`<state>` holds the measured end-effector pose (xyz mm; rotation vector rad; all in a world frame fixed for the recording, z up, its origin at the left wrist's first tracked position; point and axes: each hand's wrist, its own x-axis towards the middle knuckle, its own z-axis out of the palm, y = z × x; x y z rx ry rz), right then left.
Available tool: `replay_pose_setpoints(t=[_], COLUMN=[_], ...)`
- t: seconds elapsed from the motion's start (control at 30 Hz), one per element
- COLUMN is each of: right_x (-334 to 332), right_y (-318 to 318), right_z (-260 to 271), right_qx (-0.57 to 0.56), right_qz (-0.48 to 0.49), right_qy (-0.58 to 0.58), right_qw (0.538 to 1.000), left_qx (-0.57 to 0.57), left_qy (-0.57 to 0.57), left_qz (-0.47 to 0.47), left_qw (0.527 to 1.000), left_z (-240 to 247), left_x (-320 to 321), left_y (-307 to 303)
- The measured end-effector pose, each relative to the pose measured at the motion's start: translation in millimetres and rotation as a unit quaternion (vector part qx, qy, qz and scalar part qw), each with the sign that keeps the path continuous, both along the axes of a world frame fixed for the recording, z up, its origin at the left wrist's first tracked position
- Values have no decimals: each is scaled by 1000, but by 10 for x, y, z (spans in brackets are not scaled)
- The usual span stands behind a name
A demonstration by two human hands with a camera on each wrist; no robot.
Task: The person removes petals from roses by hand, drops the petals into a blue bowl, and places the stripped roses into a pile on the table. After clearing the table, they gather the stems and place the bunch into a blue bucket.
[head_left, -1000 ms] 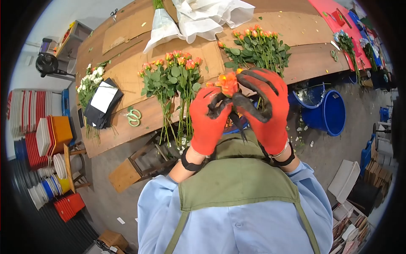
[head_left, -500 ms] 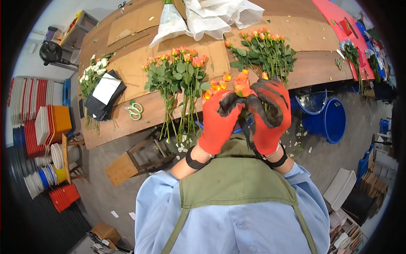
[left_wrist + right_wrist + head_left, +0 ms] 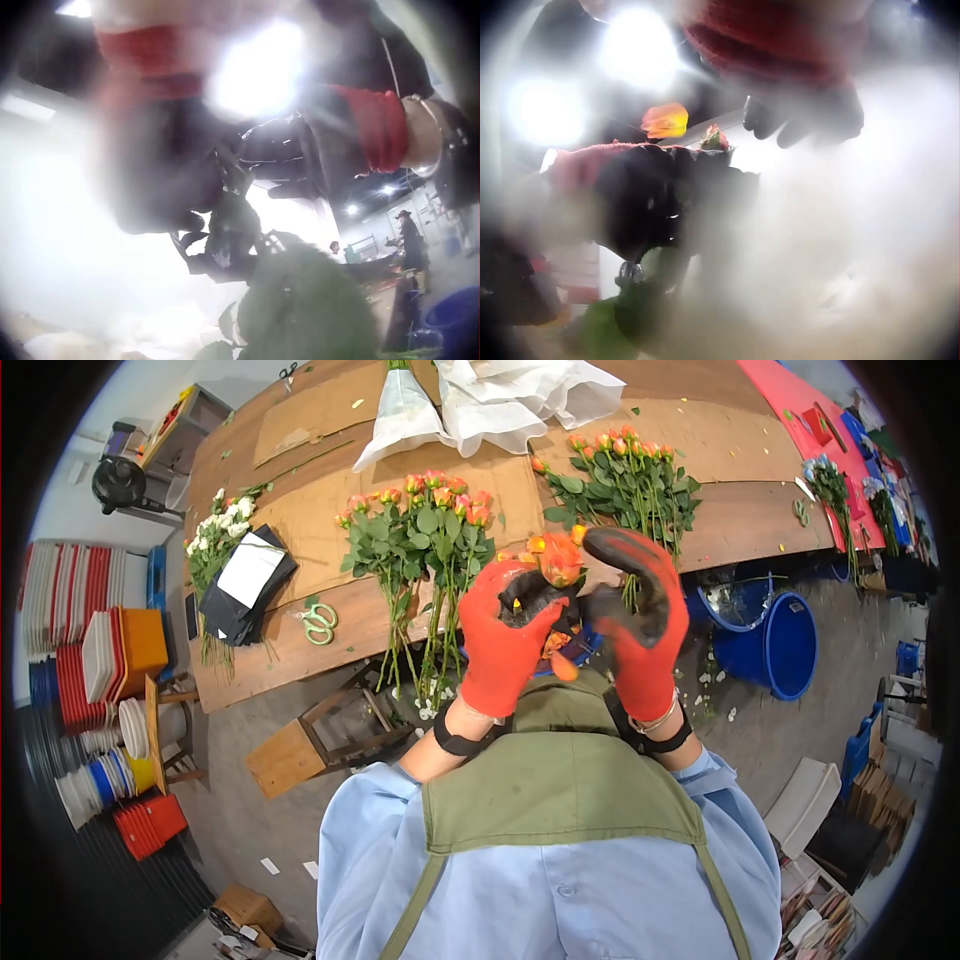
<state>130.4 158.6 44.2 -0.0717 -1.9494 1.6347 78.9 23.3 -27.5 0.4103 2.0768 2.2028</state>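
An orange rose [image 3: 560, 560] stands upright at the fingertips of my left hand [image 3: 500, 640], which grips it below the bloom. Both hands wear red gloves with black-coated palms and fingers. My right hand [image 3: 645, 625] is just to the right, fingers loosely curved and apart from the bloom, with nothing held in them. A loose orange petal [image 3: 565, 666] is in the air below the hands; the right wrist view shows an orange-yellow petal [image 3: 665, 121] too. Green leaves [image 3: 307, 300] on the stem hang under the left hand in the left wrist view.
Orange rose bunches [image 3: 420, 525] [image 3: 635, 480] lie on the table [image 3: 730, 515], with white flowers [image 3: 220, 530], black sheets [image 3: 240, 600], green-handled scissors [image 3: 319, 623] and white wrapping [image 3: 520, 400]. Blue buckets [image 3: 790, 645] stand at right, a wooden stool [image 3: 290, 763] below the table.
The right hand has moved from the rose and its fingers have spread. An orange petal now drops between the hands. The left hand still holds the rose, after the view shifted slightly.
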Motion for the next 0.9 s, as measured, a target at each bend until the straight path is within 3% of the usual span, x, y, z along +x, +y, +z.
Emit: replay_pose_setpoints(t=[0.03,0.17,0.27,0.33,0.37,0.43,0.53,0.57,0.6,0.67,0.73,0.8,0.87,0.9], right_x=[-24,-39,-11,5,4,1,42,-24,-18,-8,11,-1,-61,-83], right_y=[-16,-57,-84,-154,-163,-181,-34,128,205,297,164,86,163,171], right_z=[-50,-195,-194,-146,-180,-277,-227,-387,-394,-371,-139,51,20,30], right_qx=[109,146,178,54,54,-141,-183,-71,-72,86,47,-49,-3,86], right_qz=[-46,-93,-119,-96,-96,-90,-23,39,39,46,7,-5,-20,-29], right_qy=[2,13,44,19,20,51,57,111,111,133,118,30,28,21], right_qw=[993,985,976,994,994,985,981,990,990,986,992,998,999,996], left_qx=[1,-47,-11,6,24,9,20,47,47,100,85,70,15,16], left_qy=[19,49,4,-13,-29,-29,-26,-24,-24,-96,-58,-22,-3,-5], left_qz=[10,35,60,66,70,74,63,46,47,31,34,35,-8,-11], left_qw=[1000,997,998,998,997,997,997,998,998,990,994,997,1000,1000], left_z=[23,113,52,-86,-135,76,145,136,122,77,-9,-30,-29,-19], left_x=[7,29,73,87,89,97,53,27,13,-13,-24,-36,-59,-55], left_y=[12,40,66,104,111,94,56,43,31,23,21,17,-1,7])
